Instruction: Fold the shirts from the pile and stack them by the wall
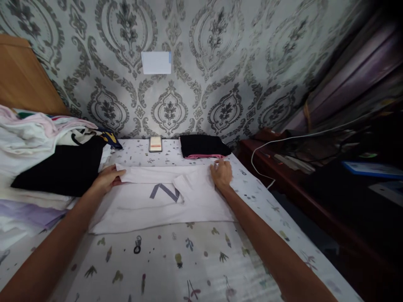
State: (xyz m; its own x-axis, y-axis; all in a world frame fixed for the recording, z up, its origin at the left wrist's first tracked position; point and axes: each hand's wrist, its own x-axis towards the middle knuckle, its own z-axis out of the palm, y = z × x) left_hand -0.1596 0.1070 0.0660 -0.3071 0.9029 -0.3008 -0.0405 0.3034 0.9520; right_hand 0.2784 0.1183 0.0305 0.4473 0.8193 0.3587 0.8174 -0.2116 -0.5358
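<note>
At the far edge of one white garment (157, 205), set two hands wide apart.
Pinched the far left corner with the left hand (108, 177), thumb and fingers closed on the cloth; rested the right hand (222, 173), loosely curled, on the far right corner, but could not tell whether gripping. Laid the garment between and nearer than both hands, partly folded over, with one striped print (168, 193) uppermost, on a patterned sheet (157, 268). Had one folded black bundle (203, 144) just beyond the right hand, one phone (155, 144) near the wall (195, 105), and one clothes pile (59, 167) beside the left hand.
</note>
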